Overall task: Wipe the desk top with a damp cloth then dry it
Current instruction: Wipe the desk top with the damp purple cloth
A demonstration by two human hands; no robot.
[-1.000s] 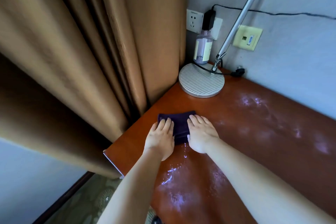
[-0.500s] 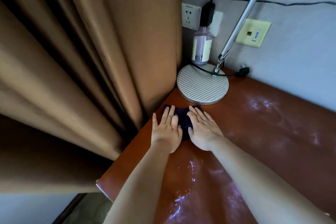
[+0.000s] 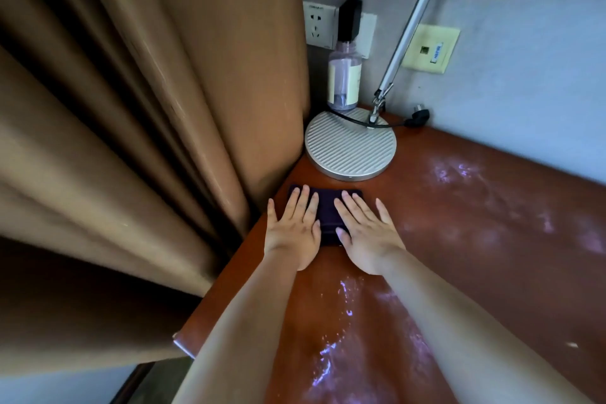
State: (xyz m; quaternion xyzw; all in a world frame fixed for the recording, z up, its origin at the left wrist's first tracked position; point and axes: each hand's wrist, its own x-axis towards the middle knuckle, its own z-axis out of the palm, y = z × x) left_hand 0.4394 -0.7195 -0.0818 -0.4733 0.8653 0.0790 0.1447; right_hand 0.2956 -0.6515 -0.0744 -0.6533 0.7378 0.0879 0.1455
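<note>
A dark purple folded cloth (image 3: pixel 328 210) lies flat on the reddish-brown desk top (image 3: pixel 475 239), close to its left edge and just in front of the lamp base. My left hand (image 3: pixel 295 233) presses flat on the cloth's left part, fingers spread. My right hand (image 3: pixel 367 233) presses flat on its right part, its outer fingers resting on the desk. Only the strip of cloth between and beyond my fingers shows. Wet streaks shine on the desk behind my hands and at the far right.
A round ribbed lamp base (image 3: pixel 351 147) with a slanted metal arm (image 3: pixel 410 29) stands right behind the cloth. A clear bottle (image 3: pixel 344 79) and a loose black plug (image 3: pixel 418 116) sit by the wall. Brown curtains (image 3: pixel 164 108) hang against the desk's left edge.
Both hands have slid the cloth away from me along the left edge toward the lamp base. My fingers have spread out flatter. A wet trail lies behind them.
</note>
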